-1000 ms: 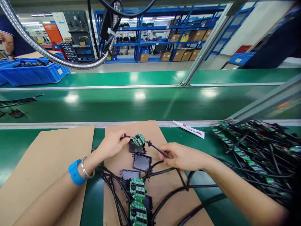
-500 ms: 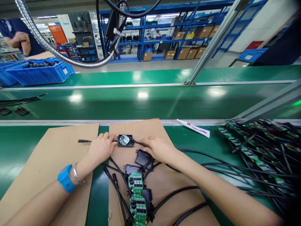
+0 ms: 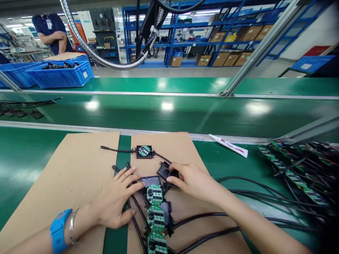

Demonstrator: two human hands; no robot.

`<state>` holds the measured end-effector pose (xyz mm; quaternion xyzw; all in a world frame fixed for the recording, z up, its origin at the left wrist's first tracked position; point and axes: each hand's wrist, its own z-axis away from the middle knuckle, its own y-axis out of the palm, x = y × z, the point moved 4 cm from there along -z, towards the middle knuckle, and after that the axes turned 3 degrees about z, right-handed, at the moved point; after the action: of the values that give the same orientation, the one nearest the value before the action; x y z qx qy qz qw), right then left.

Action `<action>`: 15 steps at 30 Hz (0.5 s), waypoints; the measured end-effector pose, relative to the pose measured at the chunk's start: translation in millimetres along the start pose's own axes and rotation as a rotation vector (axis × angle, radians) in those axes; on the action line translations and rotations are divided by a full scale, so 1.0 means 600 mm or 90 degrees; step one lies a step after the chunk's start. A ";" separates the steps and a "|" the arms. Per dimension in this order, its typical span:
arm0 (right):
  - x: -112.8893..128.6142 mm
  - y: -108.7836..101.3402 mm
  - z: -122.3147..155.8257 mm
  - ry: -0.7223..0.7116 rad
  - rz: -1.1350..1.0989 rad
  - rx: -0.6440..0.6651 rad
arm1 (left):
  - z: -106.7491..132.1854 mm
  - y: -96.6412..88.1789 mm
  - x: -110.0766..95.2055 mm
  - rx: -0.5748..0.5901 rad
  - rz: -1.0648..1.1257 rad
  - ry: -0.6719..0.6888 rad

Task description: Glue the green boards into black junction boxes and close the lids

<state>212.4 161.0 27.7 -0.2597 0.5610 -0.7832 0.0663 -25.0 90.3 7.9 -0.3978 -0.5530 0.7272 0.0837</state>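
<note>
My right hand pinches a small black plastic case between thumb and fingers. My left hand lies with fingers spread over black cables, its fingertips close to another black case. Beyond both hands, an open black box holds a round green circuit board, with a cable leading out of each side. In front of me, several round green boards lie in a row, partly covering more black cases. Thick black cables run from them to the right, beneath my right forearm.
Cardboard sheets cover part of the green bench. A white tube lies right of them. Circuit boards and cables are heaped at far right. Blue bins stand across the bench, near a person with folded arms. A metal conduit hangs overhead.
Both hands have left the box with the round board and come nearer to me. My right hand has taken hold of a black case; my left hand has spread over the cables. The view has shifted.
</note>
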 end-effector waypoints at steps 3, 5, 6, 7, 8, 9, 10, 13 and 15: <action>0.031 0.012 -0.018 -0.071 -0.054 -0.007 | 0.015 -0.021 0.022 -0.006 0.003 0.012; 0.052 0.021 -0.025 -0.100 -0.073 -0.007 | 0.026 -0.033 0.036 -0.008 0.009 0.018; 0.061 0.025 -0.027 -0.106 -0.080 -0.004 | 0.031 -0.037 0.042 -0.005 0.013 0.020; 0.069 0.029 -0.029 -0.108 -0.085 0.003 | 0.035 -0.041 0.049 -0.001 0.015 0.021; 0.077 0.032 -0.030 -0.111 -0.089 0.011 | 0.038 -0.043 0.055 0.001 0.016 0.023; 0.083 0.033 -0.032 -0.114 -0.092 0.018 | 0.042 -0.044 0.060 0.002 0.018 0.026; 0.089 0.034 -0.035 -0.120 -0.094 0.025 | 0.046 -0.045 0.066 -0.003 0.019 0.030; 0.100 0.029 -0.046 -0.154 -0.098 0.029 | 0.071 -0.040 0.084 -0.052 0.002 0.003; 0.102 0.023 -0.057 -0.171 -0.086 0.028 | 0.103 -0.034 0.101 -0.100 -0.046 -0.079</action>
<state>141.0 160.4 27.1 -0.3977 0.5111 -0.7562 0.0937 -113.7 86.2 0.7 -0.3369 -0.6263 0.7017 0.0441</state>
